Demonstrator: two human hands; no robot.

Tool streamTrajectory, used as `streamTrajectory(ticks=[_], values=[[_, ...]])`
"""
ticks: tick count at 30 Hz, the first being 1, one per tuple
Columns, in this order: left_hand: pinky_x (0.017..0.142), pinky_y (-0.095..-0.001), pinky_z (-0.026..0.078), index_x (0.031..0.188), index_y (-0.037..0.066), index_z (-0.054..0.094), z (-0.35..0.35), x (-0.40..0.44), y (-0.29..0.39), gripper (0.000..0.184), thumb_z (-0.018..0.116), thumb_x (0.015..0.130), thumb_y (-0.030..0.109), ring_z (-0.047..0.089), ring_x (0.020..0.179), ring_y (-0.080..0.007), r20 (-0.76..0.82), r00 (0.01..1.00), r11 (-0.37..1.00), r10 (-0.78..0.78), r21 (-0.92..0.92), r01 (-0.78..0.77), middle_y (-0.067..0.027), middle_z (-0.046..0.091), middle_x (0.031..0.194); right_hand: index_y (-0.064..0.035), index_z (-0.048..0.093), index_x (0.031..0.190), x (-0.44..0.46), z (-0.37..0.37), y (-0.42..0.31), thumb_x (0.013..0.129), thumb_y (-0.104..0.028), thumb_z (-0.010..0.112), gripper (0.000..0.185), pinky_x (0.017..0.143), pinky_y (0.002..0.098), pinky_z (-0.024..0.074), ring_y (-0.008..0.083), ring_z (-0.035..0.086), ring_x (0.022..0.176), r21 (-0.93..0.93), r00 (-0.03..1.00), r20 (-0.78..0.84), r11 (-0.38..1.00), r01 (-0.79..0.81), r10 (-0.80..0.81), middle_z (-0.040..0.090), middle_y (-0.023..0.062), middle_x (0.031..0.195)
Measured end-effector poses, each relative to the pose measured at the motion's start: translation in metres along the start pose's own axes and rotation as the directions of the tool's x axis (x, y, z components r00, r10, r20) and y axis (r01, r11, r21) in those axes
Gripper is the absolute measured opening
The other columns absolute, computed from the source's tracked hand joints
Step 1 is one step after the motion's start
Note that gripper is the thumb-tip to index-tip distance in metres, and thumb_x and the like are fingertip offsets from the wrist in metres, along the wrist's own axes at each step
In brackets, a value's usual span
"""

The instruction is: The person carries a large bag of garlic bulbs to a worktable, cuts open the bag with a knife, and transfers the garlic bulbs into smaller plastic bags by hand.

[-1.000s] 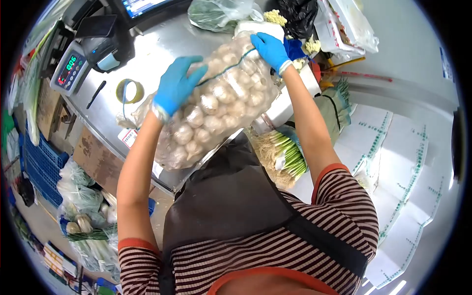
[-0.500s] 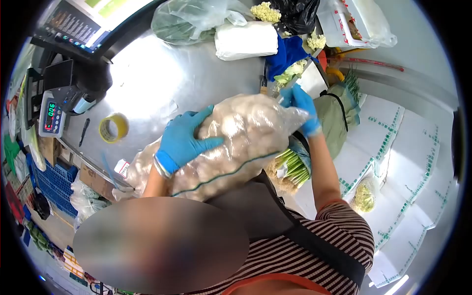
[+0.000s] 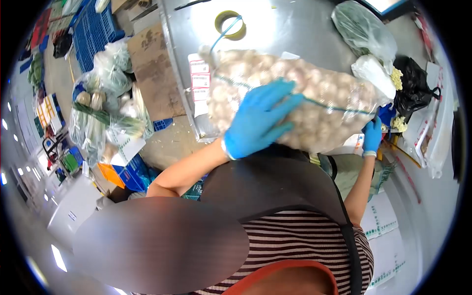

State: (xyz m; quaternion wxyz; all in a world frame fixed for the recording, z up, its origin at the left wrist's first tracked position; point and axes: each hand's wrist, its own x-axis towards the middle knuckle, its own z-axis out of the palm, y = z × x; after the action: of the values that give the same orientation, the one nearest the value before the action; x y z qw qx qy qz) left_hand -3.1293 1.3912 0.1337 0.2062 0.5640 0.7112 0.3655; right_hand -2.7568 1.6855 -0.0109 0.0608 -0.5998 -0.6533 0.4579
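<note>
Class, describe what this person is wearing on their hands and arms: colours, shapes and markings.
The left hand and right hand wear close-fitting blue gloves with pale edges at the wrists, no markings visible. The forearms are bare. The right sleeve has dark and pale stripes; the left sleeve is hidden.

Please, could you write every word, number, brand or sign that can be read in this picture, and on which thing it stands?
No text here is clear enough to quote.
Label strip beside the bag of garlic bulbs: red and black print, too small to read.
White cartons: green characters, too small to read.
White package at right: red marks, too blurred to read.
Monitor at top: only a bright corner, no readable text.
</note>
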Motion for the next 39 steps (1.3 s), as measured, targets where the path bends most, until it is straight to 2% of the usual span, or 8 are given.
streamTrajectory(ticks=[4,9,12,15,22,26,31,39], values=[[0.109,-0.0432,0.030,0.144,0.004,0.036,-0.025,-0.097,-0.049,0.079,0.071,0.075,0.025,0.037,0.133,-0.0369,-0.259,0.938,0.966,-0.231,0.057,0.254,-0.0206,0.036,0.145,0.0007,0.047,0.130,-0.077,0.000,-0.052,0.090,-0.014,0.048,0.042,0.057,0.0245,0.0448,0.0092,0.048,0.061,-0.099,0.897,-0.433,0.994,0.049,-0.088,0.059,0.0038,0.087],[0.114,-0.0425,0.022,0.146,-0.004,0.022,0.008,-0.124,-0.104,0.095,0.073,0.076,0.037,0.026,0.138,-0.0395,-0.285,0.851,0.868,-0.442,-0.374,0.326,-0.0258,0.027,0.148,-0.0007,0.048,0.130,-0.186,0.115,-0.138,0.093,-0.010,0.046,0.038,0.060,0.0251,0.0447,0.0097,0.052,0.067,0.011,0.910,-0.301,0.953,0.303,-0.286,0.054,0.0024,0.083],[0.115,-0.0430,0.020,0.146,-0.005,0.019,0.022,-0.130,-0.102,0.103,0.075,0.073,0.041,0.023,0.139,-0.0397,-0.262,0.859,0.879,-0.440,-0.323,0.352,-0.0264,0.022,0.150,-0.0028,0.051,0.127,-0.191,0.161,-0.145,0.094,-0.012,0.048,0.035,0.065,0.0342,0.0489,0.0250,0.062,0.070,-0.717,0.701,-0.237,0.608,0.341,-0.673,0.062,0.0091,0.092],[0.114,-0.0446,0.020,0.146,-0.006,0.017,0.034,-0.125,-0.087,0.108,0.075,0.072,0.045,0.021,0.139,-0.0423,-0.294,0.848,0.881,-0.441,-0.322,0.347,-0.0281,0.021,0.149,-0.0033,0.051,0.126,-0.167,0.160,-0.148,0.093,-0.013,0.049,0.034,0.069,0.0391,0.0498,0.0329,0.063,0.077,-0.757,0.607,-0.282,0.561,0.335,-0.743,0.064,0.0141,0.100],[0.115,-0.0419,0.018,0.149,0.001,0.014,0.057,-0.113,-0.074,0.091,0.068,0.083,0.032,0.015,0.143,-0.0325,-0.207,0.868,0.729,-0.452,-0.646,0.225,-0.0230,0.013,0.154,-0.0043,0.053,0.124,-0.104,0.095,-0.157,0.097,-0.022,0.046,0.033,0.067,0.0372,0.0493,0.0298,0.063,0.078,-0.751,0.738,-0.170,0.571,0.332,-0.653,0.063,0.0162,0.093],[0.099,-0.0409,0.042,0.144,0.004,0.033,0.016,-0.110,-0.120,0.084,0.073,0.080,0.040,0.052,0.115,-0.0307,0.036,0.633,0.264,-0.773,-0.890,0.373,-0.0201,0.045,0.135,-0.0040,0.052,0.128,-0.139,0.129,-0.247,0.099,-0.020,0.045,0.034,0.054,0.0203,0.0392,0.0029,0.041,0.061,-0.016,0.907,-0.131,0.915,0.402,-0.401,0.046,-0.0015,0.074],[0.084,-0.0304,0.048,0.128,0.003,0.054,-0.009,-0.063,-0.168,0.058,0.069,0.084,0.036,0.059,0.090,-0.0167,0.035,0.843,0.649,-0.537,-0.622,0.439,-0.0086,0.062,0.102,0.0016,0.052,0.121,-0.234,0.213,-0.295,0.100,-0.027,0.046,0.036,0.062,0.0307,0.0546,0.0169,0.064,0.067,0.127,0.782,0.623,0.987,-0.103,0.002,0.061,0.0080,0.083],[0.060,-0.0229,0.048,0.103,0.002,0.070,0.000,-0.031,-0.203,0.030,0.068,0.087,0.027,0.054,0.063,-0.0076,0.129,0.843,0.467,-0.522,-0.784,0.409,-0.0008,0.063,0.074,-0.0001,0.049,0.100,-0.255,0.313,-0.260,0.095,-0.019,0.047,0.020,0.041,0.0318,0.0480,0.0196,0.058,0.048,0.128,0.937,0.328,0.977,-0.169,0.120,0.060,0.0125,0.074]])
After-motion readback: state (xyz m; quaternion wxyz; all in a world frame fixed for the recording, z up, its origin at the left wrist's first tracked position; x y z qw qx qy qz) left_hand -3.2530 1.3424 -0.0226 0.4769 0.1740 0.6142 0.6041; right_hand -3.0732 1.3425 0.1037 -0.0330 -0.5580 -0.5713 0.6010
